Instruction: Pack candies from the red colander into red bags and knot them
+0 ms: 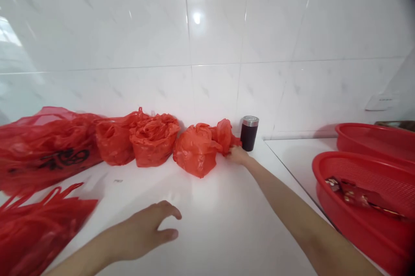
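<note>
Right grip (pixel 239 155) at a red bag (pixel 223 134), arm (pixel 285 198) straight and far forward.

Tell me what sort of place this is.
Probably an indoor work corner, perhaps in a home or small shop; I can't tell which. A white table stands by a tiled wall, with red plastic bags along the back and red baskets at the right.

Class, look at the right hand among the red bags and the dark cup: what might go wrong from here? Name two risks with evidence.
1. The cup stands upright right beside the right hand, so a sideways knock might tip it.
2. The crumpled bag at that hand looks like thin plastic; a sharp tug could tear it.
</note>
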`<state>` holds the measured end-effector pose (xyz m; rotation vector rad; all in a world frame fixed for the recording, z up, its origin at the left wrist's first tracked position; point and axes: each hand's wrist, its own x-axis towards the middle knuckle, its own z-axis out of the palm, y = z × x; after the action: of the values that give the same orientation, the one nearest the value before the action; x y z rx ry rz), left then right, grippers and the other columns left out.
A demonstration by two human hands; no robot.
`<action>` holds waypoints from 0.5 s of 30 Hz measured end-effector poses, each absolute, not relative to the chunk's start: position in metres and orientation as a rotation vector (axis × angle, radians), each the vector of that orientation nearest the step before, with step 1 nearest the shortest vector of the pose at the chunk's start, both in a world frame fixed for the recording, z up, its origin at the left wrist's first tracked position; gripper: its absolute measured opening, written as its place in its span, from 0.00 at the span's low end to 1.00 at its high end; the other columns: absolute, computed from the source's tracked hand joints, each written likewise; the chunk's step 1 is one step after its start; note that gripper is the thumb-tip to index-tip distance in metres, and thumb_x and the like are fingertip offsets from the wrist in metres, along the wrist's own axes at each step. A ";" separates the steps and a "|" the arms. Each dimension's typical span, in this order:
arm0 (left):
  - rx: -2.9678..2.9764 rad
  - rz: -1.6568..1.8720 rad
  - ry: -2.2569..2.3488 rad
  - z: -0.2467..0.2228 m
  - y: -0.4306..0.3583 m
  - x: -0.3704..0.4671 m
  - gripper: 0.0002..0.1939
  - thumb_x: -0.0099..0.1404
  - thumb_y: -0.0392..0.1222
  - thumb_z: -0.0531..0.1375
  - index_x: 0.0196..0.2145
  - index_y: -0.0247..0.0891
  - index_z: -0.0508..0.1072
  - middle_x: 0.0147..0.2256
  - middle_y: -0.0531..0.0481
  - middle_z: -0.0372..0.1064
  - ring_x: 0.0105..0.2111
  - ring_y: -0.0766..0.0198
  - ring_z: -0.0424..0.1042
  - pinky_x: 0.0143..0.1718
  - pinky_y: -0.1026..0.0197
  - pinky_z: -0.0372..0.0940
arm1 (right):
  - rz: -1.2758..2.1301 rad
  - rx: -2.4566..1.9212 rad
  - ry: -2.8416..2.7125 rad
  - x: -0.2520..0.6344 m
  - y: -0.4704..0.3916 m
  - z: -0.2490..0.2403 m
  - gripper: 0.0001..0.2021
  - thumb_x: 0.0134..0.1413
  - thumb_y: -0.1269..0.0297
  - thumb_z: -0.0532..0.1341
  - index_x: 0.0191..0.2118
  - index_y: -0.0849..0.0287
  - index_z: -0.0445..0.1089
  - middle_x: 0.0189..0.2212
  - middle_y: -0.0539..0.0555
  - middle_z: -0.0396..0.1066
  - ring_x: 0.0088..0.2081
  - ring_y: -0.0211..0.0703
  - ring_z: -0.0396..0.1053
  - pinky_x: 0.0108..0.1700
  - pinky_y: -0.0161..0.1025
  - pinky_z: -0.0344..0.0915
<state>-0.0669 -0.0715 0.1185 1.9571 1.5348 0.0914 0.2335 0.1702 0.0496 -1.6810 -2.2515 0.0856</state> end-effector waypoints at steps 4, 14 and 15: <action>1.964 0.114 1.472 0.106 -0.053 -0.047 0.21 0.62 0.54 0.56 0.50 0.45 0.72 0.49 0.45 0.69 0.44 0.53 0.70 0.48 0.52 0.62 | 0.081 -1.606 -2.121 0.236 0.161 0.045 0.13 0.63 0.61 0.59 0.49 0.62 0.68 0.45 0.56 0.69 0.44 0.44 0.70 0.45 0.46 0.69; 1.522 0.664 1.268 0.102 -0.029 -0.007 0.31 0.64 0.62 0.52 0.60 0.46 0.60 0.58 0.41 0.61 0.55 0.51 0.63 0.56 0.48 0.58 | -0.083 -1.016 -1.952 0.280 0.011 0.073 0.10 0.63 0.66 0.54 0.45 0.54 0.71 0.45 0.56 0.72 0.50 0.48 0.67 0.52 0.48 0.65; 1.428 0.731 1.219 0.102 -0.028 -0.001 0.34 0.64 0.62 0.52 0.62 0.46 0.55 0.60 0.40 0.59 0.56 0.51 0.64 0.55 0.47 0.59 | -0.023 -0.937 -2.016 0.281 -0.010 0.070 0.10 0.62 0.68 0.54 0.44 0.54 0.71 0.43 0.55 0.73 0.48 0.48 0.68 0.50 0.47 0.67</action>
<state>-0.0014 -0.0279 0.1019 1.4284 1.2194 0.7313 0.2808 -0.0101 0.0702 -0.9368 -2.0163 -0.0230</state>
